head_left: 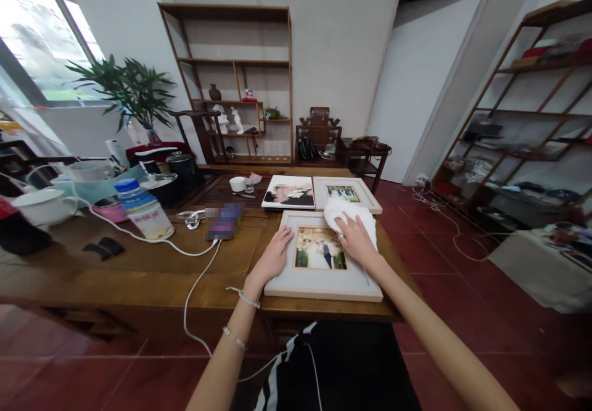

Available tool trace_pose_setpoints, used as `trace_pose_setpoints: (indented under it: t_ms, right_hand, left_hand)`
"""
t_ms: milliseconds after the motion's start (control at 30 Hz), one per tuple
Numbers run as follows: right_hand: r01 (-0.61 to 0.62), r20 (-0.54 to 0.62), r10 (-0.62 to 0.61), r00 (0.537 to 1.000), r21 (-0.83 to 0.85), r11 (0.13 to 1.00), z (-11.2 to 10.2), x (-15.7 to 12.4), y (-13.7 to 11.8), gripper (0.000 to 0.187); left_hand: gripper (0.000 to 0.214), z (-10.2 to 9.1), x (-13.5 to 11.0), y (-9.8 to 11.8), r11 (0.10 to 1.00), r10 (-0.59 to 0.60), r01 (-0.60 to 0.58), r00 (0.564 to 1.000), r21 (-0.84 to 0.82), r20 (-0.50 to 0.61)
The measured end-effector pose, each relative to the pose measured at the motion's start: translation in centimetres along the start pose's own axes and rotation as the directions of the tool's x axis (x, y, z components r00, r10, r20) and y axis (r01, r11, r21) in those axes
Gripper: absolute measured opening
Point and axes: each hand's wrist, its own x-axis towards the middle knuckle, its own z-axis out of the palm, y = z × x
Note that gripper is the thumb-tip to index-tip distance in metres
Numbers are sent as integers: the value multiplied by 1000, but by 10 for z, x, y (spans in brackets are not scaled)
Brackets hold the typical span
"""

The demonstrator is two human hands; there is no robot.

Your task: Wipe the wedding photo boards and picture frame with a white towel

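Note:
A light wood picture frame lies flat near the table's front edge, with a wide pale mat around a wedding photo. My left hand grips the frame's left side, fingers along the edge. Under my right hand a bunched white cloth is pressed against the frame's upper right corner; my fingers are partly sunk into it. Just behind lie a second framed photo and a white-bordered photo panel.
Left of the frame are a phone with a white charging cable, a blue-capped bottle and dark curved pieces. A white cup stands farther back. Pots and bowls crowd the table's far left.

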Motion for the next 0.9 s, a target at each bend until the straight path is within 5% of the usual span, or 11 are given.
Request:
trace_pose_setpoints:
  t_ms: [200,567,900]
  right_hand:
    - [118,77,-114,990,-53,992,2,6,-2,48]
    - [201,274,-237,932,154,967,-57,-89,-64,49]
    - [54,27,-54,998,-3,999,-8,-3,-3,65]
  left_hand:
    - [41,2,0,0,1000,-14,14,999,0,-43]
    - [49,3,0,-3,999,33,-32,999,11,-32]
    - [47,-2,-1,-1,999,23,-22,999,30,-27]
